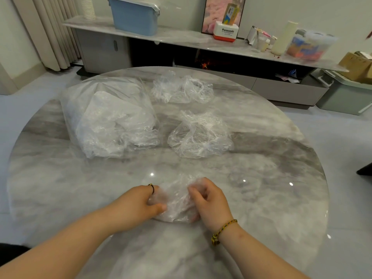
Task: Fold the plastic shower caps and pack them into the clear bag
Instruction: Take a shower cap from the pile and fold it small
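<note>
While one cap is being folded, hazards list thus: table (271, 158), round, glossy stone top, probably slick, so thin film may skid under a pressing palm; bag (108, 117), clear, bulky, lying far left on the table with film inside, mouth not discernible, so packing may fumble or spill contents; middle cap (199, 135), crumpled, just right of the bag, unfolded; far cap (181, 89), crumpled, beyond it, unfolded, both light enough to drift or tangle; held cap (177, 200), bunched near the table's front edge between both hands, likely to spring open if released; left hand (138, 200), fingers curled, thumb pinning the cap's left side; right hand (209, 200), fingers curled, pinching its right side, where an uneven pull could tear film.
</note>
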Motion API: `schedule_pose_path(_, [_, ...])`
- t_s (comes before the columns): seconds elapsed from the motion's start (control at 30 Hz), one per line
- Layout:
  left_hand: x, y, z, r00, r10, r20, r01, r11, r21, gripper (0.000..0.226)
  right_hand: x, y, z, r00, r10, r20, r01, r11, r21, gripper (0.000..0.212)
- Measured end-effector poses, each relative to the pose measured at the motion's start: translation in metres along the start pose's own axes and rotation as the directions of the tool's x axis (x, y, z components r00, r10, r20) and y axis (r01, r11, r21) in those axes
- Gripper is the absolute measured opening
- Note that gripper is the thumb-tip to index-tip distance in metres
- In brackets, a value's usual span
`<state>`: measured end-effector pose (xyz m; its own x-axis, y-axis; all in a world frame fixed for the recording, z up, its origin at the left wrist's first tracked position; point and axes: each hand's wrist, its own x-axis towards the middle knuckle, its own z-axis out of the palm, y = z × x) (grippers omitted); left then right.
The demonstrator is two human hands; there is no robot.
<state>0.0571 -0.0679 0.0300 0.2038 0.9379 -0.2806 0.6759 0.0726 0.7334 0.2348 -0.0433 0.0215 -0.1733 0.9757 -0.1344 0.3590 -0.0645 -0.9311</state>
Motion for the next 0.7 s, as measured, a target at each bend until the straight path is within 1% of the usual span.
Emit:
schedule_pose_path(0.03, [0.001,0.001,0.001,0.999,-0.036,-0.028,0.036,0.999,-0.019,0.021,0.002,0.001,-0.003,1.0,0.009,-0.008,-0.009,1.0,-0.017,0.016])
schedule_pose_path(0.1, [0.002,0.003,0.005,0.991,-0.086,-0.102,0.085,0.996,-0.016,0.039,0.004,0.002,-0.006,0.999,0.049,-0.001,-0.049,0.998,-0.042,0.007])
schedule_pose_path(0.13, [0.001,0.005,0.008,0.988,-0.093,-0.127,0.095,0.995,0.008,0.047,0.004,0.003,-0.007,0.999,0.053,-0.003,-0.053,0.996,-0.078,0.009])
schedule_pose_path(0.17, [0.001,0.006,0.01,0.985,-0.081,-0.152,0.09,0.995,0.052,0.055,0.004,0.004,-0.006,0.999,0.041,-0.019,-0.043,0.99,-0.136,0.017])
schedule_pose_path(0.23, [-0.002,0.012,0.012,0.979,-0.045,-0.198,0.074,0.987,0.143,0.068,0.003,0.003,-0.005,0.998,-0.016,-0.06,0.001,0.969,-0.248,0.04])
schedule_pose_path(0.3, [-0.004,0.014,0.014,0.972,-0.011,-0.236,0.066,0.972,0.224,0.075,0.001,-0.002,-0.007,0.99,-0.085,-0.113,0.05,0.957,-0.286,0.056])
schedule_pose_path(0.37, [-0.003,0.017,0.015,0.96,-0.003,-0.279,0.075,0.966,0.249,0.077,0.001,-0.002,-0.007,0.969,-0.204,-0.141,0.152,0.938,-0.311,0.057])
schedule_pose_path(0.4, [-0.004,0.016,0.016,0.951,0.025,-0.309,0.067,0.956,0.284,0.075,0.001,0.0,-0.006,0.953,-0.276,-0.126,0.222,0.918,-0.33,0.055])
schedule_pose_path(0.43, [-0.002,0.013,0.017,0.927,0.094,-0.364,0.043,0.936,0.349,0.071,0.0,0.003,-0.002,0.932,-0.351,-0.089,0.301,0.887,-0.349,0.053])
schedule_pose_path(0.47, [0.0,0.008,0.017,0.89,0.195,-0.412,0.001,0.903,0.429,0.066,-0.002,0.003,0.003,0.91,-0.413,-0.033,0.373,0.853,-0.365,0.052])
schedule_pose_path(0.5, [0.001,0.005,0.018,0.863,0.27,-0.426,-0.042,0.88,0.473,0.063,-0.003,0.004,0.009,0.891,-0.453,0.037,0.431,0.817,-0.384,0.051])
schedule_pose_path(0.57, [0.002,0.0,0.023,0.821,0.406,-0.403,-0.161,0.84,0.519,0.055,-0.006,0.008,0.016,0.85,-0.485,0.205,0.525,0.748,-0.407,0.053])
schedule_pose_path(0.63, [0.001,-0.002,0.031,0.825,0.445,-0.348,-0.191,0.799,0.57,0.046,-0.008,0.009,0.019,0.858,-0.382,0.342,0.504,0.753,-0.424,0.062])
schedule_pose_path(0.67, [0.001,-0.003,0.034,0.821,0.454,-0.345,-0.185,0.784,0.592,0.041,-0.009,0.01,0.018,0.865,-0.325,0.383,0.487,0.728,-0.483,0.066])
schedule_pose_path(0.7, [0.001,-0.007,0.038,0.834,0.438,-0.334,-0.167,0.778,0.605,0.038,-0.009,0.011,0.017,0.862,-0.319,0.394,0.496,0.689,-0.528,0.065])
